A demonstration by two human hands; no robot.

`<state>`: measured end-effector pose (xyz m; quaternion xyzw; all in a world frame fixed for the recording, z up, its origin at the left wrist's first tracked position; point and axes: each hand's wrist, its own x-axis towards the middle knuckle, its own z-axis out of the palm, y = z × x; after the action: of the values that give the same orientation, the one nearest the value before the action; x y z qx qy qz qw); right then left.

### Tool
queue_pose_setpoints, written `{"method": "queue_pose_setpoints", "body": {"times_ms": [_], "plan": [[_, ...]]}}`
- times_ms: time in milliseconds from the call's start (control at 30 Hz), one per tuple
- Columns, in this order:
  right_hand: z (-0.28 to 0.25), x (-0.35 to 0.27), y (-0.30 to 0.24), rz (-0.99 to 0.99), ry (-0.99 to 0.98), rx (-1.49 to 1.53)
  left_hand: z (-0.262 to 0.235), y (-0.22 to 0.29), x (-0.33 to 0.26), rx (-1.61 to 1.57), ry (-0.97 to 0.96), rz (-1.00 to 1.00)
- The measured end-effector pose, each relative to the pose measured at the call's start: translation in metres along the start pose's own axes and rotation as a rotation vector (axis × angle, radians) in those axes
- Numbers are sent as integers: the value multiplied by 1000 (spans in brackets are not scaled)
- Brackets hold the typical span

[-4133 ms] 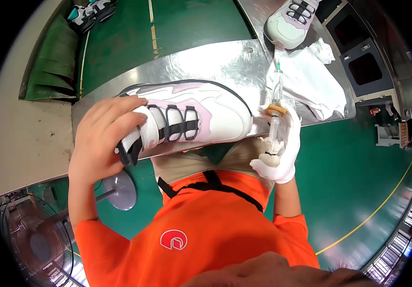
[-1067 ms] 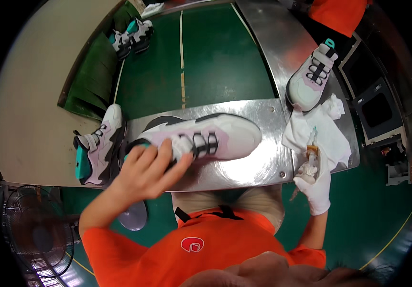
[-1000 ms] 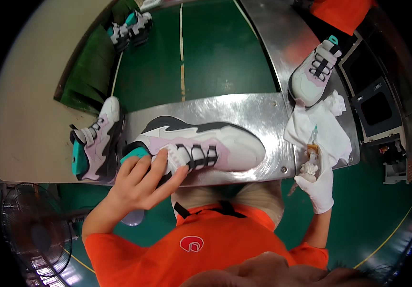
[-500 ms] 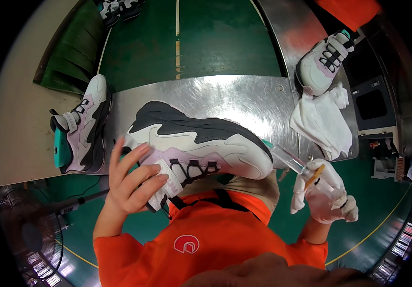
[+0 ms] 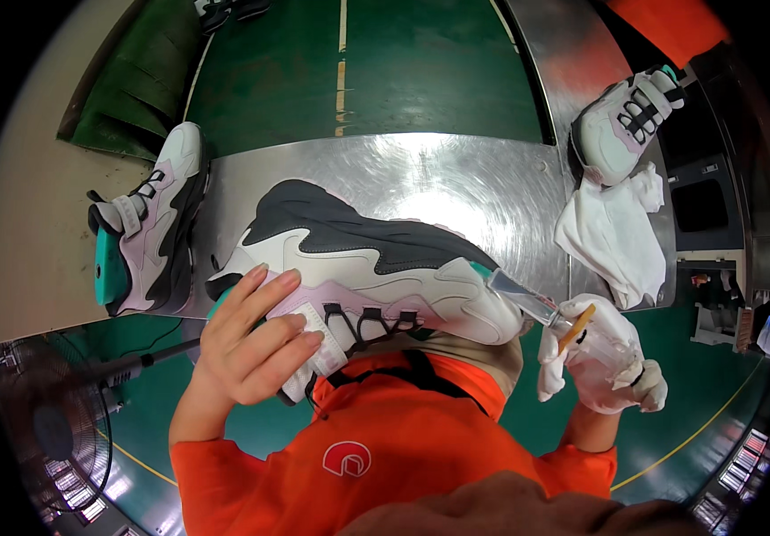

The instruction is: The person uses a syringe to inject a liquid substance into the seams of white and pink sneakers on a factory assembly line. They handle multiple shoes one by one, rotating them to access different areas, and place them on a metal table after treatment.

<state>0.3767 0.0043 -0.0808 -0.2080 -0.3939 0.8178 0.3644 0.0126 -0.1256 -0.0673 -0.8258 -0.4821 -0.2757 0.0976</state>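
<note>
My bare left hand [image 5: 255, 335] grips a white, pink and black sneaker [image 5: 367, 263] by its tongue and collar, holding it on its side with the dark sole turned away from me. My right hand [image 5: 604, 357], in a white glove, is closed on a small clear squeeze bottle and a thin brush or stick [image 5: 537, 308]. The bottle's tip touches the toe end of the sneaker. The shoe lies over the near edge of a shiny metal table [image 5: 456, 174].
A matching sneaker [image 5: 148, 237] with a teal heel lies at the table's left end. A third sneaker [image 5: 622, 129] rests at the right by a crumpled white cloth [image 5: 613, 232]. A fan [image 5: 50, 420] stands on the green floor at lower left.
The sneaker has been rolled onto its side and pulled toward me. My right hand left the cloth area and brought the bottle tip to the shoe's toe.
</note>
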Motion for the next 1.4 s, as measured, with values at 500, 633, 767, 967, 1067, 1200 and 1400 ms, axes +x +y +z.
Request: {"method": "queue_pose_setpoints", "body": {"times_ms": [500,633,767,967,1067,1200,1400], "plan": [[-14,-13,-5,-36,22,47,-7,16,13,70,-140,-133],[-17,-17,-1,-38,22,67,-5,31,8,114,-133,-155],[-18,-22,5,-39,57,99,-3,47,6,188,-140,-174],[-16,-39,13,-16,139,-64,2,60,0,257,-130,-158],[-17,-42,14,-75,-17,-216,4,62,-3,277,-101,-139],[5,-50,12,103,215,-134,7,61,-5,286,-81,-119],[24,-59,24,16,306,37,10,62,-3,284,-50,-88]]}}
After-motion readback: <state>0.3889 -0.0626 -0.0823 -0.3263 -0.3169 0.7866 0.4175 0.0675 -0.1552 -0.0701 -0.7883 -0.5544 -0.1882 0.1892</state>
